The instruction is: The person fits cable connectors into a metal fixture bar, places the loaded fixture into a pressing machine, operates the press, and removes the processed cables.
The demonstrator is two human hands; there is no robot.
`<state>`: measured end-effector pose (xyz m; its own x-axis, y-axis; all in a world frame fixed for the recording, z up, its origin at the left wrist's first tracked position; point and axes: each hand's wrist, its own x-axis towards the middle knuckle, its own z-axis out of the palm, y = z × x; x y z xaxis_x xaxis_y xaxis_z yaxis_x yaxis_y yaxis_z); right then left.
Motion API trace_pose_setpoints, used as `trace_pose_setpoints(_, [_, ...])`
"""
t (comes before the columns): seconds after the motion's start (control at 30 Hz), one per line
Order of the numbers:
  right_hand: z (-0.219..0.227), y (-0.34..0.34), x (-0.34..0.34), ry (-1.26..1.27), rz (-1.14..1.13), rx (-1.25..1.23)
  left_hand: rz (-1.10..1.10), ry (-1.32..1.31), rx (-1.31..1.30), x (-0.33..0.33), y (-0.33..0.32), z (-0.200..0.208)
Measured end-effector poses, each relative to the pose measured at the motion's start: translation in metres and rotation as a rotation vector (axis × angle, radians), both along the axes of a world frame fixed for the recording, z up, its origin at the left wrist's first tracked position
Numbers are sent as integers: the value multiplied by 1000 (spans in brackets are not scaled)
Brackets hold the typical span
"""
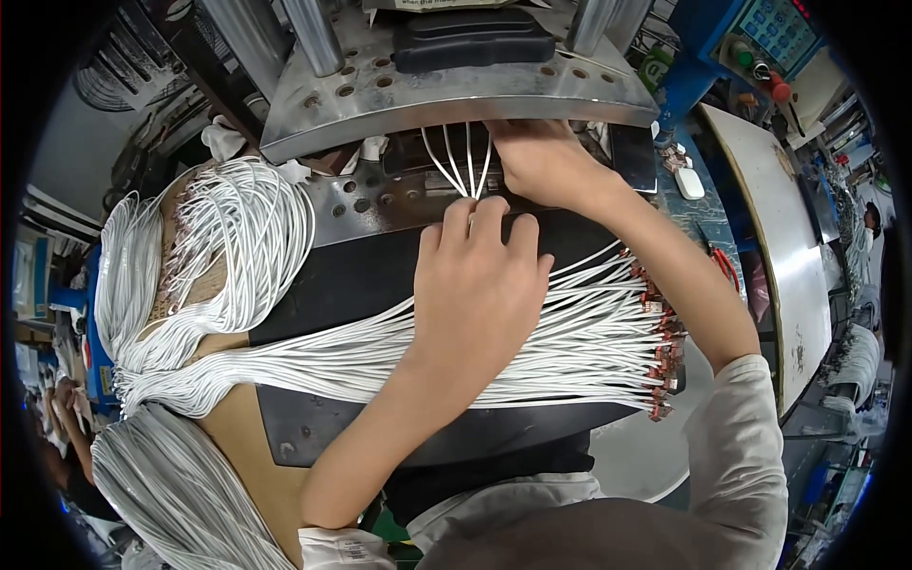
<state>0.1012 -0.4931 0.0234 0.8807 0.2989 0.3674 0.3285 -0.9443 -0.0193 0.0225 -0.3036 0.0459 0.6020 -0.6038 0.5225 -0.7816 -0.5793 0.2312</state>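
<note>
A: Where were the hands?
B: Apart. The left hand [480, 290] was pinched on four white cables [469, 161], which fanned into the gap under the upper metal plate [456, 93]. The right hand [540, 160] reached under that plate's edge; its fingertips were hidden, so I could not tell whether it gripped anything
A: Good practice for the step?
B: My judgement: pinch close to the gap, strands uncrossed, ends seated evenly, both hands well out before any movement of the plate
A: Obstacles?
B: The loose cable bundle [351, 347] ran beneath the left forearm, over a black mat [328, 432], its reddish connector ends [660, 332] near the right forearm; a sleeve might have snagged. Coiled cables [266, 237] sat at left on cardboard [233, 427]; a red-handled tool [727, 268], perhaps pliers, lay beyond the right forearm
</note>
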Motion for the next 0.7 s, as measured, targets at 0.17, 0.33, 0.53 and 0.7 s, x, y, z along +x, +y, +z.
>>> trace_pose_setpoints(0.17, [19, 11, -34, -63, 2, -1, -115, 191, -110, -31, 15, 27])
trace_pose_setpoints(0.33, [41, 19, -197, 848, 838, 822, -850, 1136, -502, -94, 132, 3])
trace_pose_setpoints(0.53, [-101, 20, -400, 1486, -130, 1523, 129, 1874, -837, -215, 217, -110])
trace_pose_setpoints(0.7, [-201, 46, -418, 482, -542, 2331, 631, 1520, -1234, -225, 212, -209])
